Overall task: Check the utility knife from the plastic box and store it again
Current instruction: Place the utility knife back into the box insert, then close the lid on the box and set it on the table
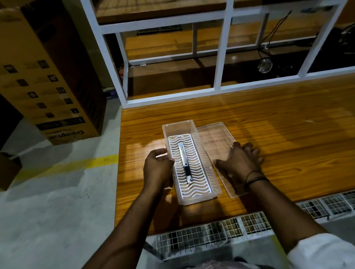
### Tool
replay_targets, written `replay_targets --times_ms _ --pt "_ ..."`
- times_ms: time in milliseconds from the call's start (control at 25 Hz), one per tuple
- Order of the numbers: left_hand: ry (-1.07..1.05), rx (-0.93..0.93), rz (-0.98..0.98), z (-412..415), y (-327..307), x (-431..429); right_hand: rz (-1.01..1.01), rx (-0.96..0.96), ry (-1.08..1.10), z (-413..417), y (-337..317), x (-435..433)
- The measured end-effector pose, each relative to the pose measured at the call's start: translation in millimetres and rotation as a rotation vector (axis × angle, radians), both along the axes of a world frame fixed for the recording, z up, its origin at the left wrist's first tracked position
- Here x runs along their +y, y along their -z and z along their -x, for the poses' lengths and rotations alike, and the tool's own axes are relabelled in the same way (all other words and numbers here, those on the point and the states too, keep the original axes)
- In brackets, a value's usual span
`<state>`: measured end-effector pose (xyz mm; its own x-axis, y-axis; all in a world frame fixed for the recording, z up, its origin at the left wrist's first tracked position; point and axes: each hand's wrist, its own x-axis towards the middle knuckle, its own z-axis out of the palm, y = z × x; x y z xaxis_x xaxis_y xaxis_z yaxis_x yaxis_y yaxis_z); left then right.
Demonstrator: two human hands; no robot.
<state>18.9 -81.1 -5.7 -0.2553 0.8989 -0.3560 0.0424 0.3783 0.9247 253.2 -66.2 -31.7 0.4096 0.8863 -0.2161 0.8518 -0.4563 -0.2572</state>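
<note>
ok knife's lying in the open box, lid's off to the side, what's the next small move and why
Probably lift the lid with the right hand, which already rests on it, and bring it over the box: the utility knife lies on the white tray while the left hand steadies the box.

A clear plastic box point(190, 161) stands open near the front-left corner of the wooden table point(278, 125), its long side running front to back. A silver-and-black utility knife point(185, 163) lies lengthwise on its white wavy grid insert point(197, 175). The clear lid point(218, 143) lies flat just right of it.
</note>
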Motion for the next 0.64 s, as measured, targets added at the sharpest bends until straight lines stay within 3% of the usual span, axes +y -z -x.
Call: replay_targets --times_ms 360,640 --pt "-0.005 -0.023 0.005 0 0 -1 -0.025 0.031 0.016 3 -7 9" --pt "-0.005 -0.063 0.026 1 -1 0 -0.145 0.198 -0.005 -1 -47 18"
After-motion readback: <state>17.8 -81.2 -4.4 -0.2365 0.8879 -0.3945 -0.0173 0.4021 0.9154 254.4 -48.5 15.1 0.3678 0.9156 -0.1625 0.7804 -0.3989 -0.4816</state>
